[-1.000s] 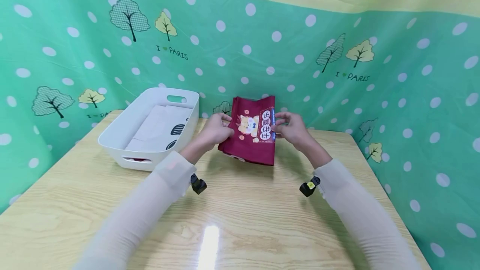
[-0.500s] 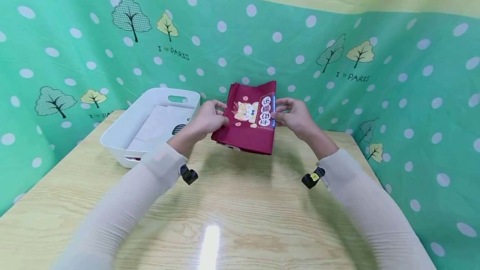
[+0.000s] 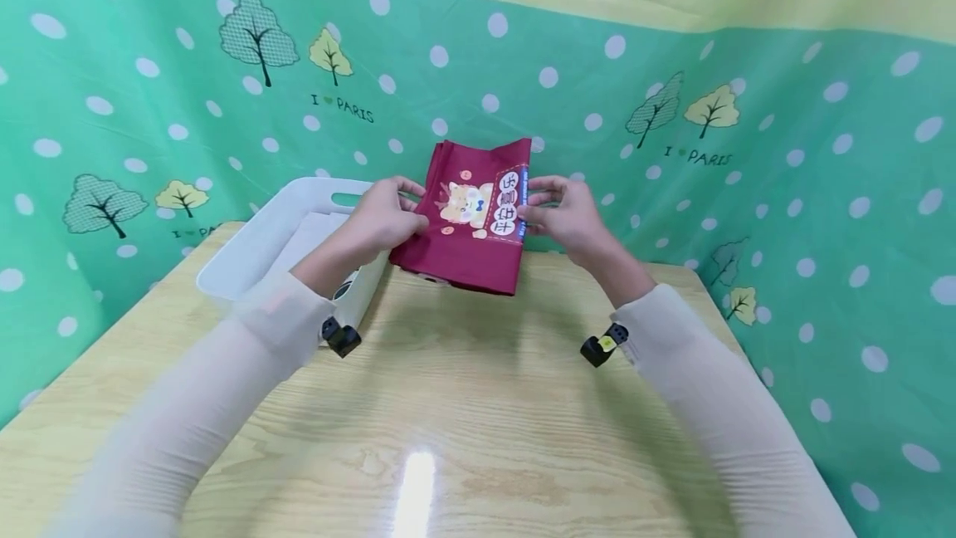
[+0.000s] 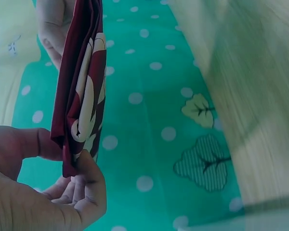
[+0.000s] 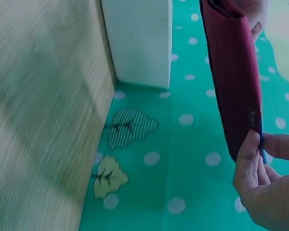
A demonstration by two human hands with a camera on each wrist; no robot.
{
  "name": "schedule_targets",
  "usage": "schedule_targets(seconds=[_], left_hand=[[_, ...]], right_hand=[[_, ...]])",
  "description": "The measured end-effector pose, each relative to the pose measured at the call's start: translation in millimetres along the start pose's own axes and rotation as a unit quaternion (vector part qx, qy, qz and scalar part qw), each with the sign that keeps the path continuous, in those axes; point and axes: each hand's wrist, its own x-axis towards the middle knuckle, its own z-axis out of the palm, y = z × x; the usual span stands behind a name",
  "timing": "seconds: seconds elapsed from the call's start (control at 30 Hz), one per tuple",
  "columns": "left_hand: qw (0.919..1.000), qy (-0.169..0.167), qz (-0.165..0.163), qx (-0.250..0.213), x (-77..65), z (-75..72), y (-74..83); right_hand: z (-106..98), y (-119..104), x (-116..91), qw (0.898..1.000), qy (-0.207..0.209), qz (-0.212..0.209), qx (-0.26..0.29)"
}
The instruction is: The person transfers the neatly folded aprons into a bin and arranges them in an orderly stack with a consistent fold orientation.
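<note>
A folded maroon cloth, printed with a cartoon animal and white characters, hangs above the table, tilted. My left hand pinches its left edge between thumb and fingers. On the opposite side, my right hand pinches the edge with the blue strip. Several stacked layers of the cloth show from the side in the left wrist view, including a cream and dark patterned one. From the right wrist view, thumb and fingertips press the cloth's lower corner.
A white plastic basket with a pale folded item inside stands at the table's back left, partly behind my left arm. A green dotted curtain hangs behind and beside the wooden table.
Both hands have lifted the folded cloth higher and carried it left, toward the basket. My left forearm now covers more of the basket. The grip of both hands looks the same.
</note>
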Motion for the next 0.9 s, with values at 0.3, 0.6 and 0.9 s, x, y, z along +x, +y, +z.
schedule_targets(seconds=[0.3,0.6,0.9], left_hand=[[0.9997,0.016,-0.008,0.016,-2.8,-31.4,-14.9],[0.9994,0.019,-0.02,0.023,-4.2,-58.8,-37.8],[0.9979,0.026,-0.024,0.053,4.4,-86.2,-57.8]], right_hand=[[38.5,-10.6,6.3,0.999,0.008,0.0,0.038],[73.8,-9.9,16.0,0.998,-0.002,-0.007,0.056],[114.0,-2.0,28.7,0.997,0.023,0.007,0.079]])
